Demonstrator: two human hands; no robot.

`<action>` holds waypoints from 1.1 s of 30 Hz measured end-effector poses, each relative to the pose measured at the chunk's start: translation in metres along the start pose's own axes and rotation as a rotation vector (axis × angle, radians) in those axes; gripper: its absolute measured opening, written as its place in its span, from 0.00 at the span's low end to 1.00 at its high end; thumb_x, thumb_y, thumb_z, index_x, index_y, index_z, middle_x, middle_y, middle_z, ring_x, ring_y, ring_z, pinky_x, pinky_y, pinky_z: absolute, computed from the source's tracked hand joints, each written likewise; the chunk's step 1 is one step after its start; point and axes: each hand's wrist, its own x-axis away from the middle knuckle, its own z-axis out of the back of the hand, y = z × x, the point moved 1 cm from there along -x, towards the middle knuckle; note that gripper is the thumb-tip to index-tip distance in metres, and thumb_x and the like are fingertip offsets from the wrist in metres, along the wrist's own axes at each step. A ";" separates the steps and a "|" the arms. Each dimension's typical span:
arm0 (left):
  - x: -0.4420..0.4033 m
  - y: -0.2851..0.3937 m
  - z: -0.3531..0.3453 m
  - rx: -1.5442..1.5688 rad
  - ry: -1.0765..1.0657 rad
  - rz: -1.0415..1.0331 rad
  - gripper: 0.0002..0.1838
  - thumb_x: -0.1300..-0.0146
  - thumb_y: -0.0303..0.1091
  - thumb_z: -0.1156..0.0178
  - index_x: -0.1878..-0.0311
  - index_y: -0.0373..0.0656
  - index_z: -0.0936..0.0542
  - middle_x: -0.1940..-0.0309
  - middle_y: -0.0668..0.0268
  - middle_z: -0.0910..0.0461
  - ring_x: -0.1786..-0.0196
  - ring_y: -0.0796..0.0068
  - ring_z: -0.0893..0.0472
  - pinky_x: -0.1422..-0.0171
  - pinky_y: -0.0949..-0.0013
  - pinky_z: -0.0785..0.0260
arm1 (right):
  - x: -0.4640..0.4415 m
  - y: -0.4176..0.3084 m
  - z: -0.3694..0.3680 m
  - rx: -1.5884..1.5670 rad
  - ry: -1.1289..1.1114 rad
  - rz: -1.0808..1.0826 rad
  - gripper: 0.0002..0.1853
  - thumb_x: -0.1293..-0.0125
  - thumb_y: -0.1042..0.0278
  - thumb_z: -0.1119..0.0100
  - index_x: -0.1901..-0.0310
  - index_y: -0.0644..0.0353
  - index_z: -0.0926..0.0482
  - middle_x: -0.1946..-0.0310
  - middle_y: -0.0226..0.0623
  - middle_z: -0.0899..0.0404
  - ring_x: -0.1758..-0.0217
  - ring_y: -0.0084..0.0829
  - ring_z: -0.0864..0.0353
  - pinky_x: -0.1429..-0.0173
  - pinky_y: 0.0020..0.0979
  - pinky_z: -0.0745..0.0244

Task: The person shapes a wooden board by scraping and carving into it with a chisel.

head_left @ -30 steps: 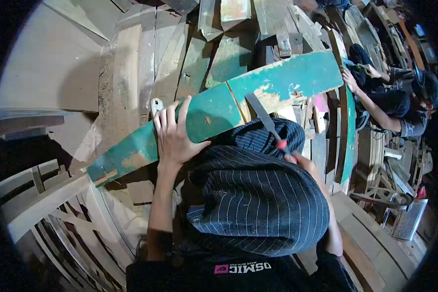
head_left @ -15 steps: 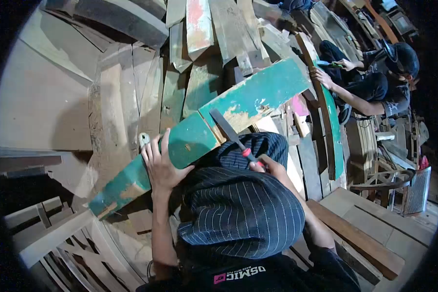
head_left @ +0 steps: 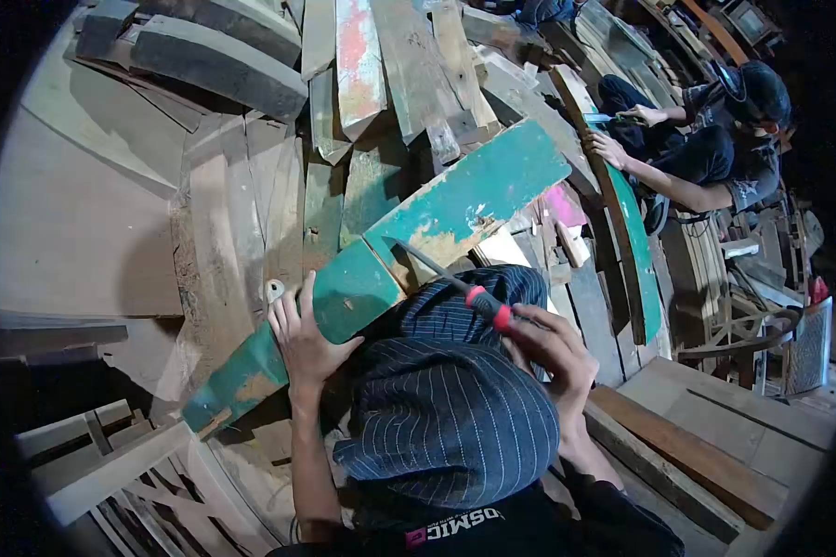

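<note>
A green-painted board (head_left: 478,190) with bare, chipped patches and a crosswise groove slants across the view in front of my knees. My left hand (head_left: 306,343) lies on its left part, fingers spread over the green surface and thumb apart. In my right hand (head_left: 553,348) is a scraper (head_left: 441,273) with a red and black handle, my fingers wrapped round the grip. The scraper's thin blade points up and left, its end by the groove. A small pale round object (head_left: 274,290) sits beside my left fingertips.
At the right a co-worker (head_left: 706,153) holds a tool at another long green board (head_left: 633,241). Stacked timber (head_left: 395,65) lies beyond my board. A slatted wooden frame (head_left: 121,469) stands at lower left, and a brown plank (head_left: 687,455) lies at lower right.
The view has shifted, moving the co-worker left in frame. My right hand has risen beside my knee, and the scraper's blade has turned nearly edge-on. My left hand stays on the board.
</note>
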 end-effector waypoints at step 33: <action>-0.002 -0.003 0.002 0.085 0.017 -0.016 0.65 0.70 0.52 0.14 0.22 0.45 0.32 0.40 0.52 0.28 0.35 0.45 0.29 0.25 0.41 0.43 | 0.003 -0.001 0.017 0.265 -0.443 -0.240 0.31 0.33 0.76 0.34 0.27 0.52 0.22 0.66 0.50 0.14 0.63 0.31 0.13 0.55 0.37 0.17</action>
